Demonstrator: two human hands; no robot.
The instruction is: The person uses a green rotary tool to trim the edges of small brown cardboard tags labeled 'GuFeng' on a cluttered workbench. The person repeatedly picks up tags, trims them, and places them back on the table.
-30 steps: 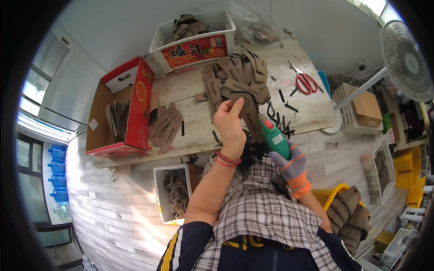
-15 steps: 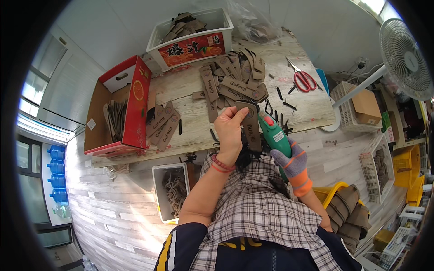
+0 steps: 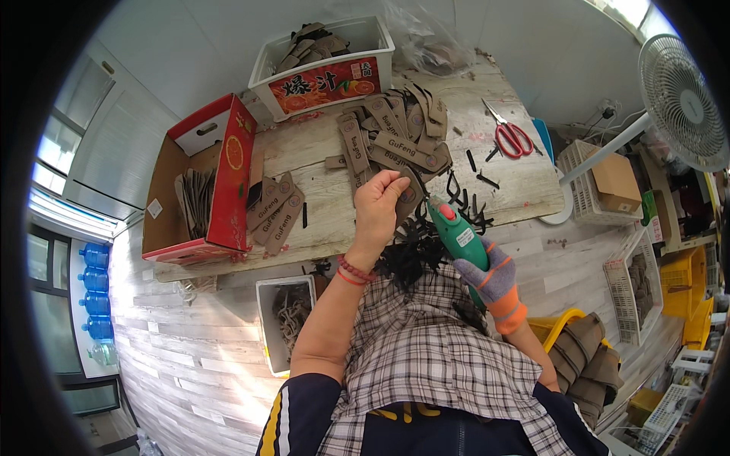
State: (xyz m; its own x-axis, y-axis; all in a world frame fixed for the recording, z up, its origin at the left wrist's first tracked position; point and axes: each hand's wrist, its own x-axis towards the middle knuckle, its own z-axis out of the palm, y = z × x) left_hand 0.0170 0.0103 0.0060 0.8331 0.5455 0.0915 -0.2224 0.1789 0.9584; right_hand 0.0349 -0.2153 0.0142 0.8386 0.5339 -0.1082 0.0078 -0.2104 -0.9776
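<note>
Edge trimming appears to be in hand: the bare left hand (image 3: 378, 201) pinches a brown, round-ended, leather-like patch (image 3: 411, 196) near the front edge of the worn wooden table (image 3: 312, 156), while the gloved right hand (image 3: 488, 280) wraps its fingers around a green, smooth-bodied handheld cutter (image 3: 463, 242). The cutter's tip sits at the patch's right border, contact indeterminable; the next move likely calls for steady guidance along that curve. Thin, curled black offcuts (image 3: 413, 257) bunch below.
</note>
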